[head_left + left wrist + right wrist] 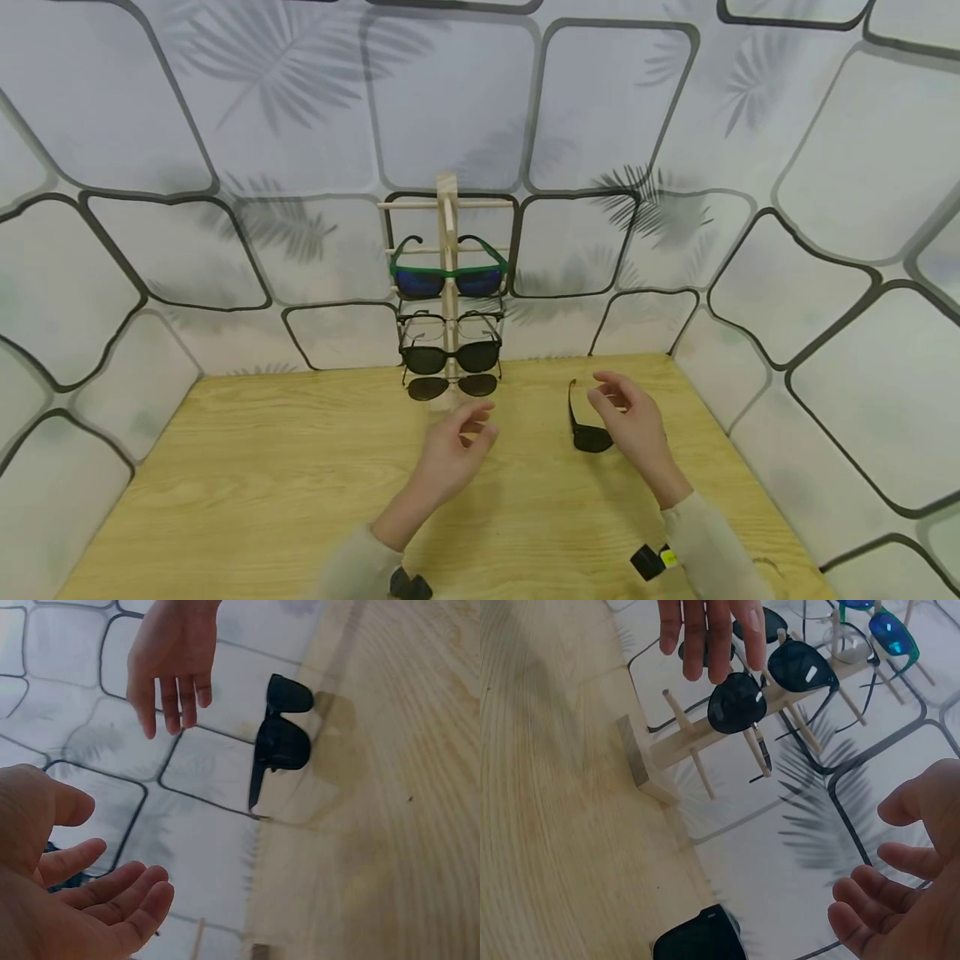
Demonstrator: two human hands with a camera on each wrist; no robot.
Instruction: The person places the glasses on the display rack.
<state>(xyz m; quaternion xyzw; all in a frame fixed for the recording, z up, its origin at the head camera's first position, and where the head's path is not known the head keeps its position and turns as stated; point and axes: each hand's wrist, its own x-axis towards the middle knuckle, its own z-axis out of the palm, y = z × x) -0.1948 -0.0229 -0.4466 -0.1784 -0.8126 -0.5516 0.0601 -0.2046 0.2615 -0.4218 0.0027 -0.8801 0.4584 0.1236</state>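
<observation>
On the table lies a pair of black sunglasses, its lenses toward me and one temple arm pointing back. My right hand hovers over its right half, fingers loosely bent, holding nothing, and hides that side in the head view. My left hand hangs in front of a wooden glasses rack, also holding nothing, with its fingers relaxed. The rack bears, from the top, green-framed sunglasses with blue lenses, clear eyeglasses, black sunglasses and dark thin-rimmed sunglasses. In the left wrist view the loose black sunglasses stand apart from both hands.
The rack's wooden base stands at the back of the wood-grain table. Above the green pair, one row of pegs is bare. Patterned panels close in the back and both sides.
</observation>
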